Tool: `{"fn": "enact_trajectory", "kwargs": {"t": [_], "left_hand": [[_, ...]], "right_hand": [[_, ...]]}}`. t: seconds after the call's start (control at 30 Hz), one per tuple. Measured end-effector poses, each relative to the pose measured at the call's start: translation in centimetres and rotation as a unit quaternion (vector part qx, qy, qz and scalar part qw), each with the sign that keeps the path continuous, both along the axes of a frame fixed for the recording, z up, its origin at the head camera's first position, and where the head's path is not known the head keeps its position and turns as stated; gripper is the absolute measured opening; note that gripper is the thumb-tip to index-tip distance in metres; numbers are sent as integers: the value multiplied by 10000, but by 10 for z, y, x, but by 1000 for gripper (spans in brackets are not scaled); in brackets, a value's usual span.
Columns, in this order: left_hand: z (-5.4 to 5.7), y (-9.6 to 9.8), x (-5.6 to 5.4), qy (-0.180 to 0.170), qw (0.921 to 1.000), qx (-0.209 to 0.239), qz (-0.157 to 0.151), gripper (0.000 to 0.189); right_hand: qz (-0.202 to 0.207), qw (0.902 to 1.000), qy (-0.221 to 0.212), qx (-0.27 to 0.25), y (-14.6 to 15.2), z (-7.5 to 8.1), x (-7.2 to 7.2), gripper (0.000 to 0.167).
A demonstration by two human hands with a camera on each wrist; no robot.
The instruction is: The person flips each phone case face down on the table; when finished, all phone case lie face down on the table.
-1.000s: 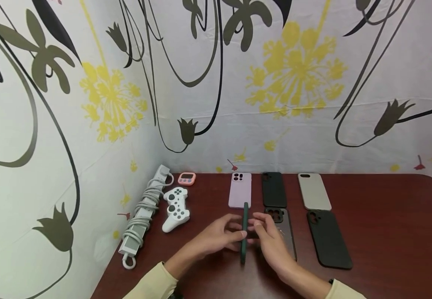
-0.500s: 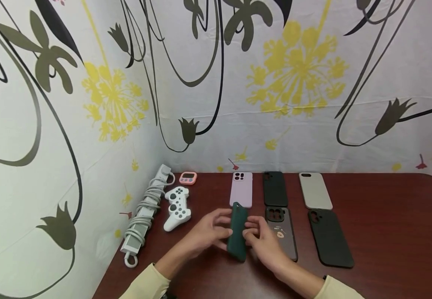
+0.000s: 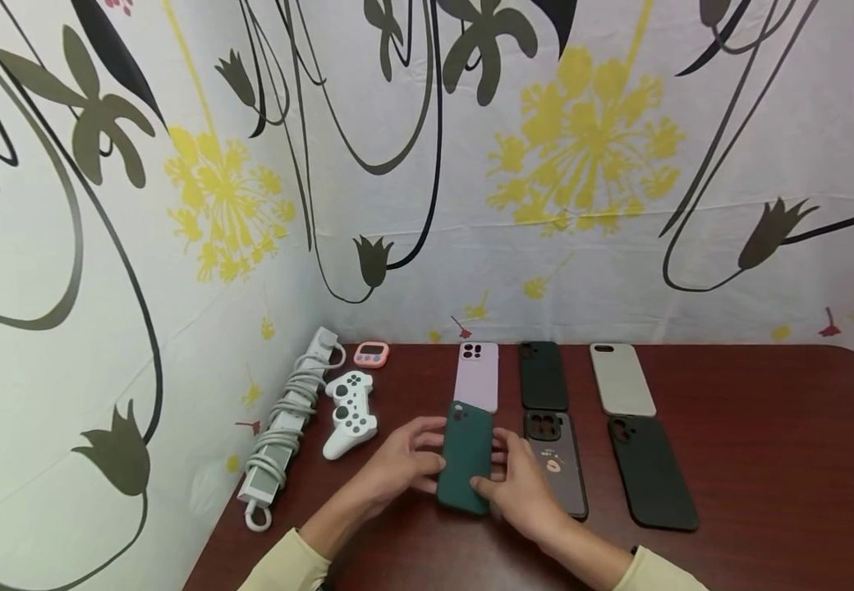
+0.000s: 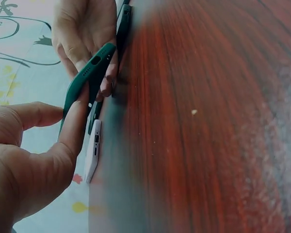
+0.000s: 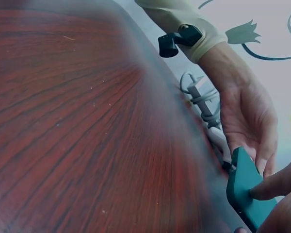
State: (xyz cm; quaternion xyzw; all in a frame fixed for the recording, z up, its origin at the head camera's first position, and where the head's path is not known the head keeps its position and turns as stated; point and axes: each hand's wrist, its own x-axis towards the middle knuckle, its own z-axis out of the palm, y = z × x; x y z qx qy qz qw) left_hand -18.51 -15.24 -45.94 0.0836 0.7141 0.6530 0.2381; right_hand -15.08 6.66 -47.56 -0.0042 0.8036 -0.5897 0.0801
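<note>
A dark green phone case (image 3: 466, 460) is held up between both hands, its back with the camera cutout turned to the head view. My left hand (image 3: 400, 461) grips its left edge, thumb at the side. On the opposite edge, my right hand (image 3: 521, 488) holds it with the thumb pressed on the lower back and fingers behind. The left wrist view shows the case's end (image 4: 82, 80), with a port slot and small holes, between thumb and fingers. In the right wrist view the right thumb (image 5: 269, 188) lies flat on the green back.
Beyond the hands lie a lilac phone case (image 3: 477, 377), a black one (image 3: 543, 376) and a beige one (image 3: 622, 379). Nearer are a grey printed case (image 3: 562, 468) and another black case (image 3: 652, 472). Leftward are a white game controller (image 3: 351, 414), pink timer (image 3: 371, 355) and cord-wrapped power strip (image 3: 286, 423).
The green phone case has turned from edge-on to showing its back, shifting slightly left. Both hands keep hold of it, and the right thumb has moved onto its back.
</note>
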Motion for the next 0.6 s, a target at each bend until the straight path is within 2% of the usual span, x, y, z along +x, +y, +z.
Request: {"fn": "enact_trajectory", "kwargs": {"t": [0.13,0.23,0.4,0.53,0.6], "left_hand": [[-3,-1,-1,-29,10000,-56,12,66],[-5,-2,-2,100,9993,-360,-25,65],[-8,0,-3,498,9937,-996,-157,62],[-8,4,-3,797,9886,-1276,-72,61],[-8,6,-3,1009,9835,-1504,-21,59]], "right_hand": [[-38,10000,-24,-29,-1,0,-1,85],[1,10000,-4,-7,0,2,-1,84],[121,9994,135,309,4,3,-1,83],[248,9962,368,747,4,3,-1,84],[325,9937,467,969,4,3,-2,85]]}}
